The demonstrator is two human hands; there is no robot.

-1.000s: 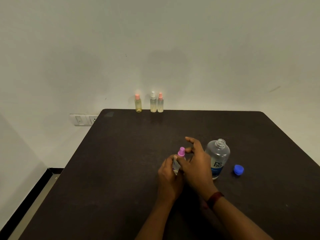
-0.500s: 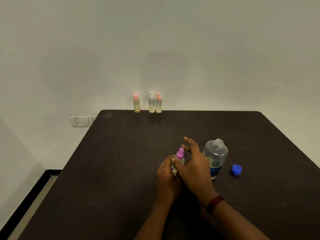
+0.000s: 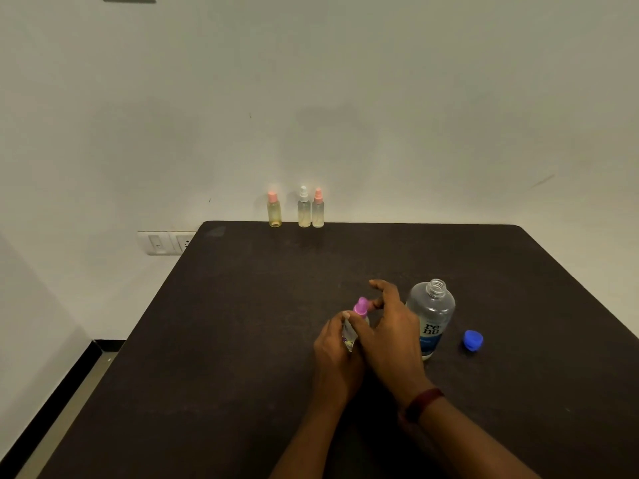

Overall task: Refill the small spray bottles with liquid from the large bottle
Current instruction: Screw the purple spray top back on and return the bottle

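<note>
Small spray bottle (image 3: 359, 311), purple top, upright near middle of dark table (image 3: 242, 340), held between both hands. Left hand (image 3: 337, 354) grips bottle body, fingers curled round it. Right hand (image 3: 390, 337) pinches purple top between thumb and bent finger, other fingers spread above. Large bottle (image 3: 432, 316), uncapped, blue label, stands just right of right hand. Blue cap (image 3: 472, 340) lies on table beside large bottle. Row of spray bottles (image 3: 304, 209) stands at far table edge, by wall.

Small spray bottle (image 3: 361, 307): body mostly hidden between left hand (image 3: 337, 354) and right hand (image 3: 390, 337); fill level not readable (only the purple top and a label strip show). Large bottle (image 3: 432, 316): lower flank covered by the right hand. Forearms (image 3: 484, 444) cut at bottom edge.
</note>
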